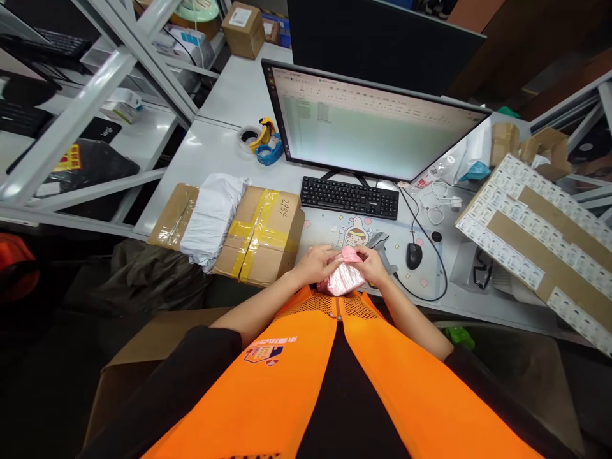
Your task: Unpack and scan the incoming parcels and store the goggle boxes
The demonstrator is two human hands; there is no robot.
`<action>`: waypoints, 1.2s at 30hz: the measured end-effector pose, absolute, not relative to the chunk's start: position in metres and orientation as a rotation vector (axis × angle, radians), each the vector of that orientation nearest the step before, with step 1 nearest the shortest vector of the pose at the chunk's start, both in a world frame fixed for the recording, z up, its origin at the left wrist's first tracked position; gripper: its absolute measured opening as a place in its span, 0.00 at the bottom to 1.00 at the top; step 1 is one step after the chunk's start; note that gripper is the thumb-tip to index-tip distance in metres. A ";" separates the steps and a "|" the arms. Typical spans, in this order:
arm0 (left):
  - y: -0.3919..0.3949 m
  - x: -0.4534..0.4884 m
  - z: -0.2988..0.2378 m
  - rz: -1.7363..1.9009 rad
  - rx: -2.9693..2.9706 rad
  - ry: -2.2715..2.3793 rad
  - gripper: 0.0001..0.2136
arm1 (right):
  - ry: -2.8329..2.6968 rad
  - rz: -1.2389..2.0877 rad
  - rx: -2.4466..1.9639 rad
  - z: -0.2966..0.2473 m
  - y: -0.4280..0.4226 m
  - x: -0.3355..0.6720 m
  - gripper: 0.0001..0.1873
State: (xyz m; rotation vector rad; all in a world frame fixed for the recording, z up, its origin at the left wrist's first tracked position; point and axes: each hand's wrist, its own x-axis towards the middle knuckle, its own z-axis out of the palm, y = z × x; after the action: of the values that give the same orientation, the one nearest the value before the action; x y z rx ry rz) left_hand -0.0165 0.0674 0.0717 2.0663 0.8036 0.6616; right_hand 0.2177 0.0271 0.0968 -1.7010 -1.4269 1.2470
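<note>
A small pink bubble-wrap packet [345, 275] is held at the desk's near edge, in front of my orange vest. My left hand [319, 263] grips its left side with the fingers curled over the top. My right hand [372, 264] pinches its upper right corner. Both hands are closed on the packet. It hovers over a desk mat [335, 231] printed with a cartoon figure.
A taped cardboard box [262, 233] with a white poly bag [213, 217] on it lies to the left. Behind are a keyboard [350, 196], monitor [373, 124], mouse [414, 255] and tape rolls [261, 141]. A label-covered cardboard sheet [540, 239] is at right, metal shelving [95, 95] at left.
</note>
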 end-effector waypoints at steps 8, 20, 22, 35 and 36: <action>0.064 -0.017 0.053 0.771 1.664 0.865 0.21 | -1.156 1.103 -1.740 0.085 0.020 0.209 0.18; 0.050 -0.017 0.040 0.833 1.716 1.044 0.14 | -1.078 1.157 -1.702 0.092 -0.002 0.201 0.22; 0.051 -0.019 0.042 0.837 1.678 1.063 0.16 | -1.110 1.169 -1.723 0.091 -0.007 0.201 0.21; 0.050 -0.009 0.021 0.791 1.378 0.909 0.41 | -1.205 1.403 -1.786 0.092 0.026 0.287 0.47; 0.051 -0.009 0.021 0.800 1.374 0.927 0.38 | -1.194 1.277 -1.942 0.087 0.022 0.298 0.43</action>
State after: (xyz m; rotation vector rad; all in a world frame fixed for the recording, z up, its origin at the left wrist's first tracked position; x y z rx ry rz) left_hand -0.0088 0.0511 0.0209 1.3737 0.9274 0.8005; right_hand 0.2977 0.0216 0.0868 -1.9420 -1.1939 1.2766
